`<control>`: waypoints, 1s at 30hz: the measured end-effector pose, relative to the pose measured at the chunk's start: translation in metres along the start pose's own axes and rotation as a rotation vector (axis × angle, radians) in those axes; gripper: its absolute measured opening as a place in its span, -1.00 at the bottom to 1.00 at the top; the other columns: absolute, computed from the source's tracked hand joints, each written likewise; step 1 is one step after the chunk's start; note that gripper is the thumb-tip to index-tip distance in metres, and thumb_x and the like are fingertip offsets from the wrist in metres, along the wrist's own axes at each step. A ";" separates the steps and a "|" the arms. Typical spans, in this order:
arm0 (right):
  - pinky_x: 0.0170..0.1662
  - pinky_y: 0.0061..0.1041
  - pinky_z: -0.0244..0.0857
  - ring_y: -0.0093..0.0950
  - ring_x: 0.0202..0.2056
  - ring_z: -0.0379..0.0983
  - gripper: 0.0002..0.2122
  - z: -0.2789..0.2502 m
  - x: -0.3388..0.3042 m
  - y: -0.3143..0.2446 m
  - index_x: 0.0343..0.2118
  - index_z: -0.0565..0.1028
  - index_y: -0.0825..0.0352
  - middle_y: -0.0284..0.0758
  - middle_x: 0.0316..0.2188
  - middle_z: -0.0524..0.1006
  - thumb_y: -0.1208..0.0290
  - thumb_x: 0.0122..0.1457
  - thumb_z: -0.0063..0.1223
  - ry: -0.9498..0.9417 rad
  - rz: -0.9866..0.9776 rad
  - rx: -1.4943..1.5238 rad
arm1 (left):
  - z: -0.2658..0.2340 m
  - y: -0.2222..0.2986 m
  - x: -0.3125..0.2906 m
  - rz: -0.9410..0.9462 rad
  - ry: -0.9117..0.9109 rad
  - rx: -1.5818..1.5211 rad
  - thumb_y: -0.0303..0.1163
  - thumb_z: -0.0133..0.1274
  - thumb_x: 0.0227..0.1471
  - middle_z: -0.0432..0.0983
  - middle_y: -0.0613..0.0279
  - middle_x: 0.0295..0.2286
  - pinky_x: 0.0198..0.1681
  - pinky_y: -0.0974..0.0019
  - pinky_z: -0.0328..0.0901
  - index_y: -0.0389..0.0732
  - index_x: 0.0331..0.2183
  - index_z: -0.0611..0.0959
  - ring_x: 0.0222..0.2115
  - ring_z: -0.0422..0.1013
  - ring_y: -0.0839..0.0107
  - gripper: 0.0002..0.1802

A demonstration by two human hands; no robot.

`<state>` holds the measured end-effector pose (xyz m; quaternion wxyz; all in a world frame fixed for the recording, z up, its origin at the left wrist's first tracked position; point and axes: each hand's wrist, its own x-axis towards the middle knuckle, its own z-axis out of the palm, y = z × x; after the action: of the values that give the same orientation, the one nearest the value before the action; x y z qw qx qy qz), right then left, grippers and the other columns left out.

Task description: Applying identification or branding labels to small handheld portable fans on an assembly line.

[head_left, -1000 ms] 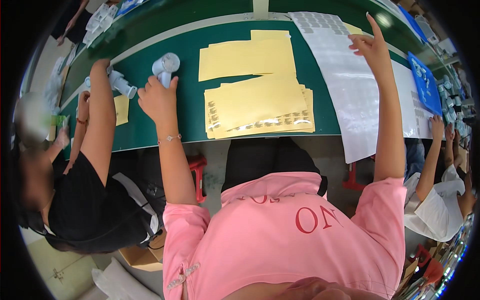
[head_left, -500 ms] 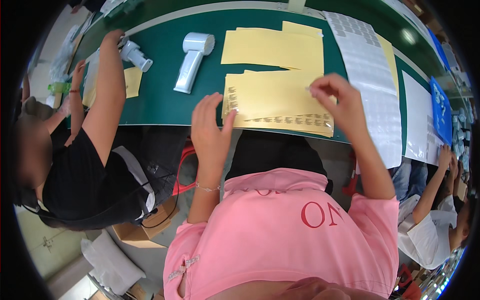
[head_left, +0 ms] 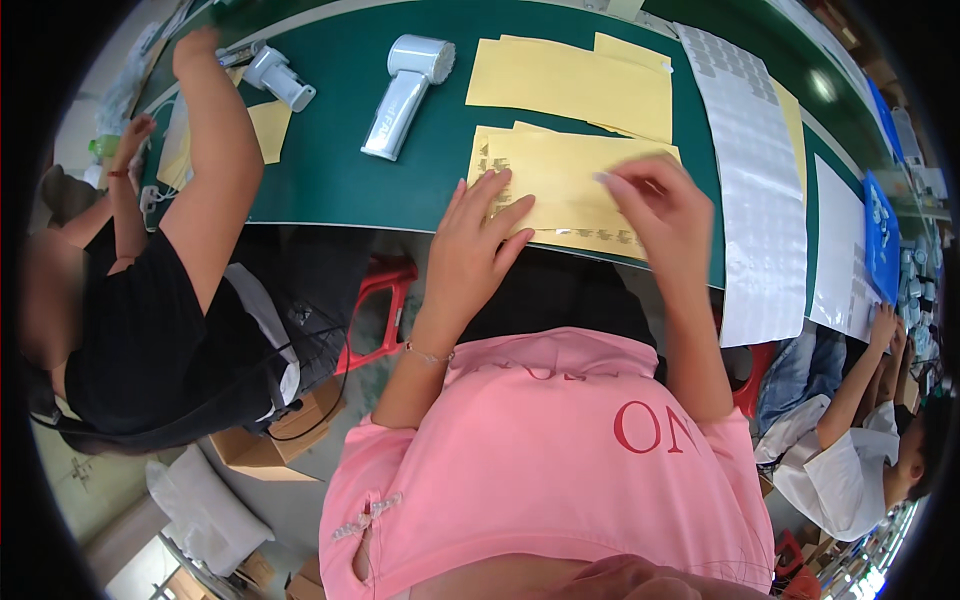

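Note:
My left hand (head_left: 480,240) rests with fingers spread on the left part of a stack of yellow sheets (head_left: 575,175). Rows of small printed transparent labels (head_left: 498,165) run along the left and front edges of these sheets, partly covered by my fingers. Over the right half of the stack, my right hand (head_left: 665,210) is raised with thumb and forefinger pinched on a small whitish label (head_left: 601,178). That hand is a little blurred by motion.
More yellow sheets (head_left: 570,85) lie behind the stack. Left of them is a pale handheld fan (head_left: 405,95); another (head_left: 280,78) lies near a co-worker's arm (head_left: 215,150). A long white label sheet (head_left: 755,200) hangs over the table edge at right, before a blue tray (head_left: 881,235).
My left hand has come right and down flat onto the sheets. The right hand has moved slightly left and lower, still pinching the label. The whole view has shifted a little.

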<state>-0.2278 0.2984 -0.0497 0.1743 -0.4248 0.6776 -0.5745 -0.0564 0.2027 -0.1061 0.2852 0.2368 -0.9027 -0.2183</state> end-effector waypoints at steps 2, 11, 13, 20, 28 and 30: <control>-0.39 -0.72 0.24 -0.67 -0.50 0.35 -0.94 0.028 0.019 0.008 -0.49 0.49 0.40 -0.40 -0.55 0.43 0.54 -0.03 0.12 -0.109 0.034 0.010 | 0.002 -0.002 0.003 0.056 0.024 0.009 -0.34 0.11 -0.15 0.33 0.12 -0.09 0.05 0.06 0.13 -0.10 -0.24 0.56 -0.05 0.27 0.16 -0.68; -0.49 -0.74 0.17 -0.73 -0.57 0.27 -0.91 0.062 0.036 0.038 -0.51 0.51 0.41 -0.45 -0.61 0.44 0.50 -0.07 0.14 -0.177 0.080 -0.131 | 0.003 -0.003 0.000 0.045 0.024 0.014 -0.30 0.10 -0.13 0.32 0.12 -0.09 0.05 0.08 0.13 -0.07 -0.22 0.55 -0.05 0.27 0.19 -0.67; -0.48 -0.73 0.18 -0.71 -0.57 0.28 -0.91 0.065 0.035 0.035 -0.51 0.50 0.40 -0.43 -0.61 0.44 0.50 -0.07 0.14 -0.171 0.073 -0.155 | 0.003 -0.004 0.000 0.048 0.020 0.013 -0.30 0.10 -0.13 0.32 0.12 -0.09 0.05 0.09 0.13 -0.07 -0.22 0.54 -0.05 0.27 0.19 -0.67; -0.46 -0.54 0.26 -0.46 -0.55 0.39 -0.90 0.077 0.029 0.033 -0.57 0.45 0.39 -0.28 -0.58 0.42 0.50 -0.10 0.12 -0.123 -0.039 -0.432 | 0.005 -0.005 -0.002 0.054 0.040 0.031 -0.30 0.11 -0.13 0.32 0.11 -0.16 0.05 0.06 0.13 -0.06 -0.22 0.55 -0.07 0.28 0.17 -0.67; -0.45 -0.46 0.27 -0.37 -0.54 0.39 -0.92 0.073 0.030 0.041 -0.56 0.45 0.38 -0.27 -0.56 0.40 0.49 -0.08 0.08 -0.117 -0.143 -0.413 | 0.003 0.004 -0.003 0.044 0.030 0.152 -0.29 0.10 -0.12 0.33 0.16 -0.18 0.10 -0.05 0.00 -0.01 -0.20 0.55 -0.02 0.23 0.21 -0.67; -0.45 -0.51 0.28 -0.41 -0.54 0.40 -0.91 0.070 0.030 0.039 -0.53 0.47 0.40 -0.27 -0.57 0.42 0.50 -0.07 0.11 -0.111 -0.158 -0.404 | 0.002 0.006 -0.004 0.018 0.029 0.178 -0.29 0.09 -0.11 0.34 0.18 -0.18 0.11 -0.06 -0.03 0.00 -0.20 0.55 -0.02 0.22 0.22 -0.67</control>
<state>-0.2092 0.2299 -0.0980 0.0775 -0.5338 0.7328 -0.4147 -0.0569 0.2097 -0.1060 0.2781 0.2563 -0.9164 -0.1313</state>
